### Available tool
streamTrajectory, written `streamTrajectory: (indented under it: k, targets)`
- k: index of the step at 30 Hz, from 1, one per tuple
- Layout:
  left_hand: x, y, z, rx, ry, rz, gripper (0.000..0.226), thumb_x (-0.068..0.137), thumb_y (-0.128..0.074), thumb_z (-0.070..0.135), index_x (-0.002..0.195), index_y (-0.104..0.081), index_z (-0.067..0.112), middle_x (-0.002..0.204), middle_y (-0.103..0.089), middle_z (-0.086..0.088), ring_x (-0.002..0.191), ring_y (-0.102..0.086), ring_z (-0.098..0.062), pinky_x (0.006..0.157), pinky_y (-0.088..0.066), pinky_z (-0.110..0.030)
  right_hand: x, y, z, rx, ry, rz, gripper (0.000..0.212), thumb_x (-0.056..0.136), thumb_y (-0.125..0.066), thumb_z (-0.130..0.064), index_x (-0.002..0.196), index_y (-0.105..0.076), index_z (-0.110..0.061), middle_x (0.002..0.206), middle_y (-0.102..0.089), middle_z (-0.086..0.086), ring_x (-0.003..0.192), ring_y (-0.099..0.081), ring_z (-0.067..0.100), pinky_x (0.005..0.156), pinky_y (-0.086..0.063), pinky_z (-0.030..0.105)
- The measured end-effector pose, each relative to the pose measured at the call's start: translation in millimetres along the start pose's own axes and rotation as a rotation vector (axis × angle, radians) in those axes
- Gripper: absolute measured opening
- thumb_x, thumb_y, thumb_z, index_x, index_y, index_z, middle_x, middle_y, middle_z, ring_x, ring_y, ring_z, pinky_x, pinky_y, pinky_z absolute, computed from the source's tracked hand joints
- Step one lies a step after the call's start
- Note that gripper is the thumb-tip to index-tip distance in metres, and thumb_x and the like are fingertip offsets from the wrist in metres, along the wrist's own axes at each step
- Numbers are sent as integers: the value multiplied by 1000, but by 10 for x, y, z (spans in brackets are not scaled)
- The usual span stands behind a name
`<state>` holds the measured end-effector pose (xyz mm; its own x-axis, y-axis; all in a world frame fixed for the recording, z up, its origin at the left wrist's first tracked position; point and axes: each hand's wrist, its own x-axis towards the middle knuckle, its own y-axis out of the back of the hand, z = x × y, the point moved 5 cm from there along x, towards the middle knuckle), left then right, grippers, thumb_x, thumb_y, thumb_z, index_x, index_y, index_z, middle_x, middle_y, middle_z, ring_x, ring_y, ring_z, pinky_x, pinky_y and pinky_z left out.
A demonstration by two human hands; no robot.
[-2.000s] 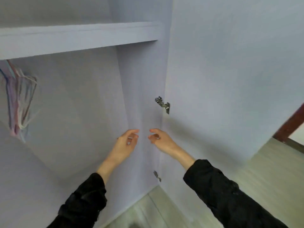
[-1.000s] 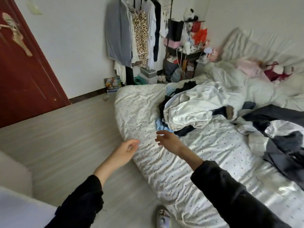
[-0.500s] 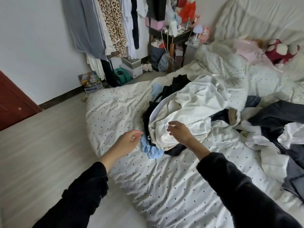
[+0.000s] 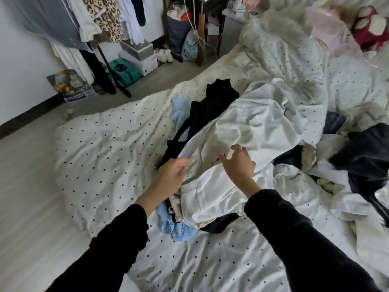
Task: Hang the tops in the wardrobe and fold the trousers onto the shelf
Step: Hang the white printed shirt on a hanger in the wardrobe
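Observation:
A pile of clothes lies on the bed's dotted white duvet [image 4: 109, 157]. A white garment [image 4: 252, 127] is on top, with a black garment [image 4: 212, 104] and a light blue one [image 4: 179, 231] under it. My left hand [image 4: 170, 175] reaches the near left edge of the white garment, its loosely curled fingertips at the fabric. My right hand [image 4: 239, 163] is over the same garment with fingers spread, holding nothing. More dark clothes [image 4: 366, 157] lie to the right on the bed.
A clothes rack with hanging garments [image 4: 99, 15] stands at the back left, with boxes [image 4: 139, 49] on the floor beneath it. Behind the bed is a cluttered small table [image 4: 202, 28]. Soft toys [image 4: 370, 24] lie at the bed's head. Pale floor [image 4: 27, 186] runs along the left.
My view turned from the wardrobe interior to the bed. Both hands moved forward onto the clothes pile, and the right hand's fingers spread over the white garment.

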<state>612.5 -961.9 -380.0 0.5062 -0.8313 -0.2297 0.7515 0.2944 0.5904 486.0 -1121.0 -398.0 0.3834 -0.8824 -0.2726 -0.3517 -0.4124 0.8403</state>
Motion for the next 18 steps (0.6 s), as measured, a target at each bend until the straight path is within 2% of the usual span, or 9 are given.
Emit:
streamTrajectory:
  k: [3, 5, 10, 12, 15, 18]
  targets:
    - [354, -89, 28, 47, -59, 6, 37, 95, -46, 6, 132, -52, 11, 129, -54, -6, 120, -51, -17, 86, -30, -8, 136, -51, 44, -82, 2, 75, 31, 93, -51, -29, 120, -60, -15, 118, -57, 4, 109, -53, 24, 91, -31, 38]
    - [523, -138, 108, 95, -136, 1, 40, 93, -50, 5, 132, -52, 14, 128, -52, -4, 119, -50, -16, 89, -29, -9, 179, -11, 61, -48, -4, 113, 24, 93, -49, -21, 107, -68, -17, 107, -63, 4, 98, -57, 24, 83, -28, 34]
    - [835, -312, 488, 234, -362, -23, 44, 89, -60, 9, 132, -53, 16, 129, -51, -5, 120, -48, -18, 100, -38, -27, 166, 198, 15, 97, 70, 121, 18, 92, -56, -25, 100, -71, -19, 101, -66, -2, 93, -60, 18, 77, -22, 28]
    - [906, -391, 646, 275, -426, -7, 42, 87, -64, 12, 128, -57, 17, 124, -54, -4, 115, -50, -19, 93, -41, -30, 136, 318, -20, 143, 121, 130, 17, 91, -58, -26, 98, -72, -19, 99, -67, -3, 92, -61, 15, 77, -24, 29]
    - [970, -363, 842, 287, -481, 103, 24, 87, -65, 17, 110, -68, 14, 107, -63, -3, 96, -60, -21, 79, -45, -29, 95, 469, -57, 149, 157, 137, 16, 91, -60, -27, 96, -72, -18, 97, -67, -4, 92, -62, 14, 80, -26, 28]
    - [913, -288, 1067, 304, -597, 119, 19, 83, -61, 19, 91, -74, 7, 87, -71, -5, 74, -66, -22, 69, -52, -32, 15, 626, -19, 260, 137, 141, 16, 88, -63, -27, 90, -72, -14, 92, -70, -1, 88, -64, 18, 89, -42, 37]
